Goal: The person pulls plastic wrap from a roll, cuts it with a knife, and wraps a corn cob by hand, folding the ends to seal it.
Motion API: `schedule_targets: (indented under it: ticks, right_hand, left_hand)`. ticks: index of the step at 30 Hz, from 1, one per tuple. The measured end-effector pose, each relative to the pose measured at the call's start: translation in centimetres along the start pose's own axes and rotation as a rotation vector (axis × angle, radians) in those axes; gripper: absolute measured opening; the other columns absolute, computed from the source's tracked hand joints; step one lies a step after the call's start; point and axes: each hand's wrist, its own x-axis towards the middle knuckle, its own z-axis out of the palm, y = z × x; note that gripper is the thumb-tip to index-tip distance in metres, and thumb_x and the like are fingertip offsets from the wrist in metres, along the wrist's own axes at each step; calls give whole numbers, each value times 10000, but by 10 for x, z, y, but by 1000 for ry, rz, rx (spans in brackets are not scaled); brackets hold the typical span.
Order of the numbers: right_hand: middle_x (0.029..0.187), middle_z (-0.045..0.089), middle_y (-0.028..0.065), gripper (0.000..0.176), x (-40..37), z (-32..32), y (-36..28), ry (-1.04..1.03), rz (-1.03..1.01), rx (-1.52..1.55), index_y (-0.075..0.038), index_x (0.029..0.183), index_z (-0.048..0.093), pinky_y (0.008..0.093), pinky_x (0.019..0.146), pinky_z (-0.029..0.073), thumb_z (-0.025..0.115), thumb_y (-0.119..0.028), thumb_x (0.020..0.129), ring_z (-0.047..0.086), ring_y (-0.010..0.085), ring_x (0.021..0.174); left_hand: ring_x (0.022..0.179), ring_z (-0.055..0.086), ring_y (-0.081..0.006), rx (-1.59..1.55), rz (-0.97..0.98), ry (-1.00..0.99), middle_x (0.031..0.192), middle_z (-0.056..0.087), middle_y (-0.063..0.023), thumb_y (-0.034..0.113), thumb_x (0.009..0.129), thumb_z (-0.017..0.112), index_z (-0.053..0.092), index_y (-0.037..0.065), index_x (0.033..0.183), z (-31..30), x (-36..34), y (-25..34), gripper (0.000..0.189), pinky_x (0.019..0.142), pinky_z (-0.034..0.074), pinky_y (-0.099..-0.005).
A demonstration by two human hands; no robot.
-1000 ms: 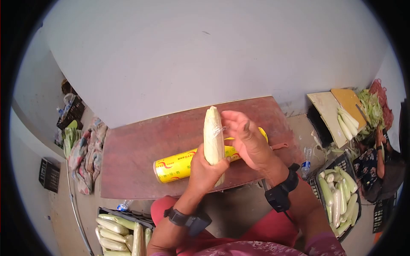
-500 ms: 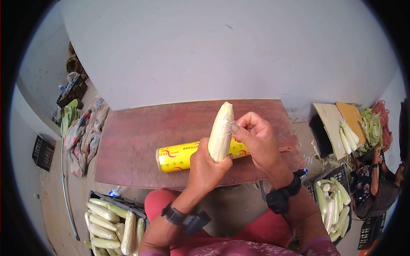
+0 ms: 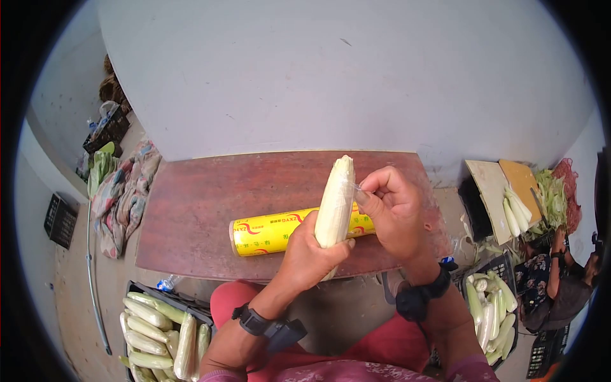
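My left hand [image 3: 310, 252] is wrapped round the lower part of a pale ear of corn [image 3: 336, 200], which stands nearly upright with its tip leaning slightly right. Clear cling film covers at least part of the ear. On its right side, my right hand [image 3: 394, 213] pinches a thin strip of that film [image 3: 358, 187] between thumb and forefinger, a short way off the ear. Behind both hands, a yellow roll of cling film [image 3: 270, 233] lies across the table; the hands and the corn hide some of it.
The reddish-brown table [image 3: 184, 210] stands against a pale wall. A crate of corn [image 3: 143, 334] is at the lower left, another heap of corn [image 3: 493, 312] at the lower right. Farther right are corn on a board [image 3: 517, 210], husks [image 3: 552, 197] and another person [image 3: 557, 293].
My right hand has shifted slightly right, and the film strip between it and the corn shows longer. My left hand still grips the ear. The whole view has moved a little.
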Motion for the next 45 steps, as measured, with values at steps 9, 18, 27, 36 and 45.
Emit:
schedule_targets:
  ticks: [9,18,27,36,45]
  right_hand:
    - [773,585,5,105,-1,-2,-3,10,-231,-277,-22,901,557,216,626,460,659,-45,889,543,46,693]
    - [785,591,12,103,7,-9,14,7,238,258,-28,918,545,201,608,447,635,-78,918,537,62,664]
    - [852,607,21,212,8,-14,16,-66,476,464,-21,1054,557,186,598,430,665,-129,906,525,56,687]
    - [987,617,21,346,6,-32,28,-224,582,645,-15,1176,574,208,696,454,693,-171,891,541,67,797]
    - [1017,617,36,444,1,-40,54,-197,599,686,-28,1195,559,277,783,471,614,-381,933,564,121,890]
  left_hand:
    - [897,569,-133,160,-31,15,981,611,-63,121,719,755,549,-1,1127,-3,0,-2,473,796,489,-298]
    - [852,577,-116,-61,-67,-142,960,614,-49,110,736,742,549,3,1125,-5,-4,1,447,753,497,-282]
    - [715,609,-125,-332,-305,-333,865,600,-55,106,777,705,517,15,1145,-16,-7,4,423,664,519,-288]
    - [683,611,-198,-501,-309,-500,784,597,-104,243,718,701,539,-12,1041,-13,-9,-2,443,640,505,-323]
    - [688,604,-205,-604,-299,-459,790,594,-117,254,743,693,526,-14,1058,-7,-4,-15,446,644,509,-327]
